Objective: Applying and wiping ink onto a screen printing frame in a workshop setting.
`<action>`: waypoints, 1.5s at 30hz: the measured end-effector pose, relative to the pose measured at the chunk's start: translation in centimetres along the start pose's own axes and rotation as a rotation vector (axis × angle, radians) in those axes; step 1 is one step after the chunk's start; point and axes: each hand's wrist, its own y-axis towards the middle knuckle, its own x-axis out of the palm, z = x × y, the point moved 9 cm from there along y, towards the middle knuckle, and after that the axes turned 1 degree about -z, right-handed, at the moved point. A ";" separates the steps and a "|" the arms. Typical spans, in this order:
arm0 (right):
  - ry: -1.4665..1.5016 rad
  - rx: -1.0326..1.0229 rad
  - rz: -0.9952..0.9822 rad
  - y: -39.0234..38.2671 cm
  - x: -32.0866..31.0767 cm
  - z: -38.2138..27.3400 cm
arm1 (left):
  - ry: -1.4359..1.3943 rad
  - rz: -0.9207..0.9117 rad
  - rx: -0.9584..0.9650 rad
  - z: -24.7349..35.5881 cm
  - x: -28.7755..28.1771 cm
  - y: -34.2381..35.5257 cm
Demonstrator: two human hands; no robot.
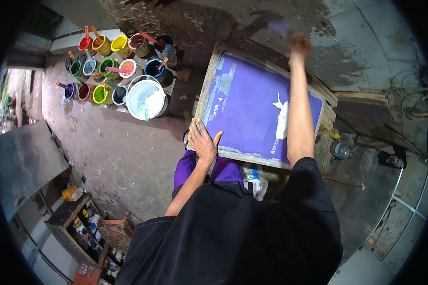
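A wooden-framed screen (247, 123) with a purple surface, white lettering and pale patches lies in front of me. My left hand (202, 140) rests on its lower left corner, fingers spread and thumb apart. A thick white patch (281, 121), possibly paste, is on the screen's right part, beside my right forearm. Beyond the screen's top edge, my right hand (299, 47) is closed on what looks like a purple tool (278, 27), blurred by motion; its shape is unclear.
At upper left, several colourful paint tubs (100, 95) with sticks stand around a larger white bucket (135, 107). A shelf unit (76, 240) holding containers is at lower left, below a grey panel (28, 161). A plastic bottle (340, 149) and cables lie right of the screen.
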 end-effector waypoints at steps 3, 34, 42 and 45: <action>0.250 0.079 0.037 0.1 -4.0 -4.7 | 0.002 -0.001 0.003 0.0 0.1 0.1; -0.481 0.241 0.236 -46.4 -25.5 -18.3 | -1.047 -1.453 -0.064 19.6 -2.0 -12.6; -0.312 0.441 0.659 -59.4 -38.5 -17.8 | -0.746 -1.679 0.251 20.7 3.9 -27.0; -0.313 0.550 0.878 -68.6 -46.5 -15.7 | -0.591 -1.736 0.428 21.2 4.6 -32.9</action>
